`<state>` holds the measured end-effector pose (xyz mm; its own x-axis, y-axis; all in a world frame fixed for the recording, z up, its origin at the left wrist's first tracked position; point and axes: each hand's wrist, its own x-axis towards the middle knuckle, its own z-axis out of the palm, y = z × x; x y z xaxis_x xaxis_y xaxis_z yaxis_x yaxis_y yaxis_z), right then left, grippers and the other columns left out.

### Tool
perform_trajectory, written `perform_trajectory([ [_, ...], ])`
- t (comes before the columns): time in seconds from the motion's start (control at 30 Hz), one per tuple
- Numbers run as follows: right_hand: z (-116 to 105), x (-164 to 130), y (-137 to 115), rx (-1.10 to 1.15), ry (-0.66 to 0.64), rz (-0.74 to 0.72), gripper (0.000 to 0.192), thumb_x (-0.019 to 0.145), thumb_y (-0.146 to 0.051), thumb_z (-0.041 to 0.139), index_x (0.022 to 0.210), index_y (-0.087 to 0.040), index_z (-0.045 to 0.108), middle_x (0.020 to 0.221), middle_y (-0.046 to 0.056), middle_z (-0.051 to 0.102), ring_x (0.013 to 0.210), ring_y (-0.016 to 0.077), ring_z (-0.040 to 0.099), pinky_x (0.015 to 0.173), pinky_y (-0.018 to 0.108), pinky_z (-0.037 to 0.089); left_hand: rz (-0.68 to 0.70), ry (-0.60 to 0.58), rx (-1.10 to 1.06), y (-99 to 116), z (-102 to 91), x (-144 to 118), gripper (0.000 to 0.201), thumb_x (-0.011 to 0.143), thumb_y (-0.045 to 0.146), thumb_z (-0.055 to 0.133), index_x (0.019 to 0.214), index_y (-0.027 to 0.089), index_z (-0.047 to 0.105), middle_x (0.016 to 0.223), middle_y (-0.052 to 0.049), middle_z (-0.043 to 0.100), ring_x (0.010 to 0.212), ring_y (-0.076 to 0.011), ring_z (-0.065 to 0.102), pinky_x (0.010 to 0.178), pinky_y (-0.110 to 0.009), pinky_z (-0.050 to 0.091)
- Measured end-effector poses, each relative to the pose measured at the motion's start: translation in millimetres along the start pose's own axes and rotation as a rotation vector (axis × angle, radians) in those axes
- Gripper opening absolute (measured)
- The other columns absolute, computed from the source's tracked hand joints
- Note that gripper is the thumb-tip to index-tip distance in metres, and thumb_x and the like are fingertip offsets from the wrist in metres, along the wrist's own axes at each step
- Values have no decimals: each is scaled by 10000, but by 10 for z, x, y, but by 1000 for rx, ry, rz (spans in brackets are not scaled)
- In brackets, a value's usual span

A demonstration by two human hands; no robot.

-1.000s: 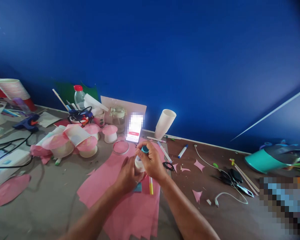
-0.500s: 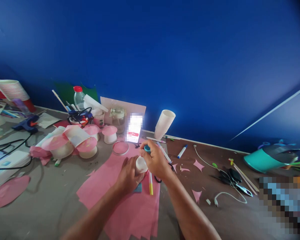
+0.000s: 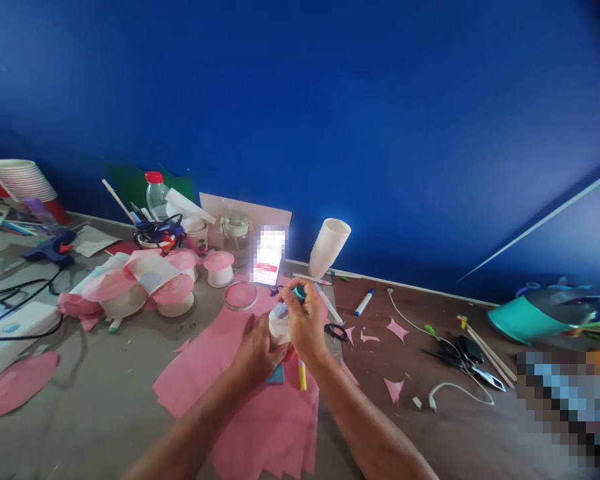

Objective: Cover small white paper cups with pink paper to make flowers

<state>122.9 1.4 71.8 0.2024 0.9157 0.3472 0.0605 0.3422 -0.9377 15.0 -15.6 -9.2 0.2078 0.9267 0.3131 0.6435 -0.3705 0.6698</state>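
My left hand (image 3: 256, 350) is closed around a small white paper cup (image 3: 279, 331), held above the pink paper sheets (image 3: 260, 427). In my right hand (image 3: 306, 320) is a pale tube with a teal end (image 3: 280, 311), which looks like a glue stick. It lies slanted over the cup and seems to touch it; my fingers hide part of it. Just below the hands, a yellow-ended marker (image 3: 303, 377) and a small blue-green piece (image 3: 276, 375) rest on the pink sheets. A pink-faced ring (image 3: 241, 296) lies beyond the left hand.
Pink-topped white cups (image 3: 175, 293) crowd the left, near a glue gun (image 3: 53, 247) and cables. A lit phone (image 3: 269, 257) and a leaning cup stack (image 3: 330, 247) stand by the blue wall. Pink scraps (image 3: 397, 329), a white cable (image 3: 460, 387) and scissors (image 3: 487, 378) lie right.
The tube in my right hand has tipped, and its pale body now shows across the cup. My right hand has shifted slightly right. The left hand keeps the cup in nearly the same place.
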Motion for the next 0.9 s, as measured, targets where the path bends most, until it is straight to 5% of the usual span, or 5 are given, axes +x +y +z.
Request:
perform_trajectory([
  [0.23,-112,37,-146,-399,-135,-209,108,898,-288,469,862,-216,541,825,45,643,739,193,593,689,316,445,21,-77,-9,10,-14,-2,474,757,171,561,1221,201,470,1146,-131,695,1074,-298,650,1127,-617,332],
  [0.47,-190,79,-263,-255,-317,62,75,788,-293,582,808,-221,585,656,-24,607,615,156,559,622,282,422,70,-30,12,-3,-18,-2,321,769,212,583,1089,199,550,980,-97,710,1010,-310,662,972,-555,487],
  [0.53,-148,83,-221,-7,-276,217,128,746,-324,633,796,-220,577,607,-41,589,572,145,553,577,265,424,77,-2,-8,-30,7,-6,333,786,226,583,1116,206,552,1010,-97,719,1008,-309,670,998,-565,466],
  [0.67,-63,105,-153,463,44,352,248,690,-353,707,811,-236,524,596,-65,580,555,139,588,515,236,423,61,-4,-17,-73,46,-13,378,780,249,612,1150,193,554,1055,-122,732,1020,-322,684,1100,-613,361],
  [0.9,-194,230,-118,401,147,299,278,684,-342,744,868,-227,571,644,-45,630,630,158,643,513,235,441,45,7,-1,-78,58,-21,484,801,301,620,1256,184,503,1157,-132,726,1071,-312,676,1126,-583,358],
])
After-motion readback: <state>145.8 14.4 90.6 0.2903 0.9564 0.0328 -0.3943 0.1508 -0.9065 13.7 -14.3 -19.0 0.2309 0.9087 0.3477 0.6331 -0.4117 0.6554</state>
